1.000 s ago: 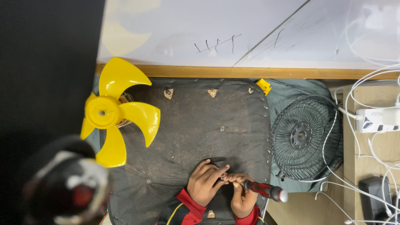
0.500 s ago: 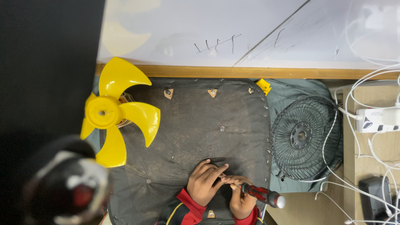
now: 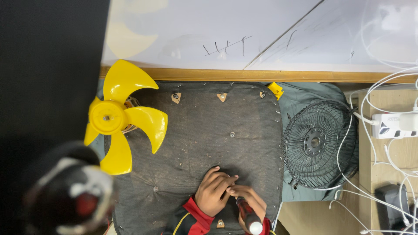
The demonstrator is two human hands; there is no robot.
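A dark, dusty padded panel with rounded corners lies flat in the middle, staples along its edge and small tan triangular brackets near its far rim. My left hand rests on its near part, fingers bunched toward the right. My right hand is closed on a red-and-black screwdriver, handle end up toward the camera, tip hidden under my fingers where both hands meet.
A yellow fan blade lies at the panel's left edge. A black wire fan guard sits on grey cloth to the right. White cables and a power strip lie on the wooden surface at far right. A blurred dark object fills the lower left.
The screwdriver has swung from lying out to the right to standing nearly upright, handle toward the camera. My left hand has barely moved.
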